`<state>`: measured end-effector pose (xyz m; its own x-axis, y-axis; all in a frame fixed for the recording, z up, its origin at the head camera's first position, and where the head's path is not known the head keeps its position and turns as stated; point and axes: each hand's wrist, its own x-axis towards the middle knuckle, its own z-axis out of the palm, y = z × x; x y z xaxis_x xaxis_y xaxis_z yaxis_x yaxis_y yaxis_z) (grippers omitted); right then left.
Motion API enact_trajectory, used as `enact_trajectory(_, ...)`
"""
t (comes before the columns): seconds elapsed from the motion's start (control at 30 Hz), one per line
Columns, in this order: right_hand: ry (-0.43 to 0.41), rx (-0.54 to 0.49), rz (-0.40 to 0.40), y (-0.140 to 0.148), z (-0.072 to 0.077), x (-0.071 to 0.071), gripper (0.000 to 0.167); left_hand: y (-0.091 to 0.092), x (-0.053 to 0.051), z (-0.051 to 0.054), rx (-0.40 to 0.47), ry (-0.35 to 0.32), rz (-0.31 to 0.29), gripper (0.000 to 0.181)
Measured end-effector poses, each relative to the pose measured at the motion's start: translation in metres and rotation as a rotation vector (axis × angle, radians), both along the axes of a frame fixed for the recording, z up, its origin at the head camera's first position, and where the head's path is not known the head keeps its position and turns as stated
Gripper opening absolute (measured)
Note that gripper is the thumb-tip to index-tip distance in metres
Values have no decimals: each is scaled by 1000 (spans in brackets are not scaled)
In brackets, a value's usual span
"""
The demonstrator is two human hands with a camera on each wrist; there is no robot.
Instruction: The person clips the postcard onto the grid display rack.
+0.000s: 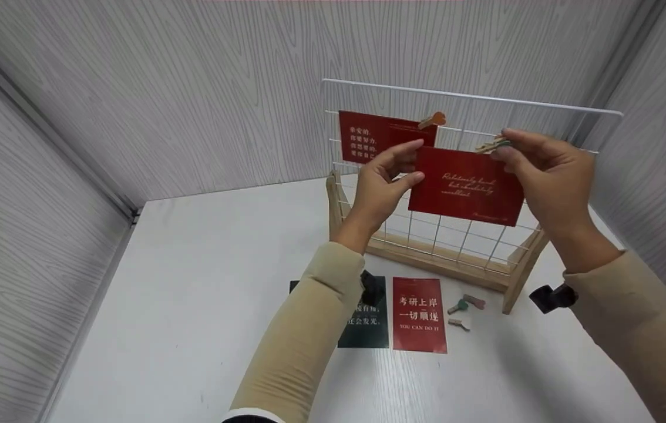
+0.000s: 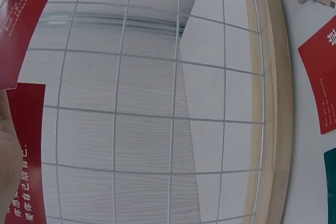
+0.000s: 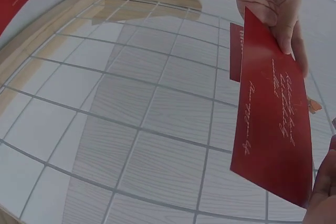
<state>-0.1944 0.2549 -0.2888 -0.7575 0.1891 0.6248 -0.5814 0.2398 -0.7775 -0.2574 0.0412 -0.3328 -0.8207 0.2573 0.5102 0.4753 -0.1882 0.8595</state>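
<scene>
A red card with script lettering [image 1: 467, 187] is held upright in front of the wire grid rack. The left hand [image 1: 383, 188] pinches its left edge between thumb and fingers. At the card's upper right, the right hand [image 1: 556, 179] pinches a wooden clip with a green piece [image 1: 493, 145] near the top edge; whether the clip bites the card I cannot tell. Behind and to the left, another red card [image 1: 368, 138] hangs on the grid under a clip with an orange heart [image 1: 434, 120]. The right wrist view shows the held card [image 3: 273, 114] in the left hand [image 3: 275, 9].
The grid [image 1: 436, 235] stands in a wooden base [image 1: 427, 258]. On the white table [image 1: 192, 282] before it lie a dark green card [image 1: 368, 335], partly behind the left sleeve, a red card [image 1: 419, 341] and several small clips [image 1: 458, 306]. Patterned panels surround the table.
</scene>
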Motion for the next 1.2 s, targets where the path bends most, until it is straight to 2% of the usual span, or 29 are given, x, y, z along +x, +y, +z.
enact_trajectory(0.27, -51, 134, -145, -4, 14, 0, 22, 14, 0, 7, 18, 18, 10, 41)
enact_trajectory(0.6, -91, 247, -233, -10, 25, -3, 21, 24, -1, 10, 24, 40, 38, 40)
enact_trajectory(0.87, -90, 310, -239, -18, 34, -4, 21, 30, 1, 13, 24, 49, 29, 40)
enact_trajectory(1.2, -122, 356, -259, -21, 38, -3, 22, 30, -1, 13, 26, 58, 13, 39)
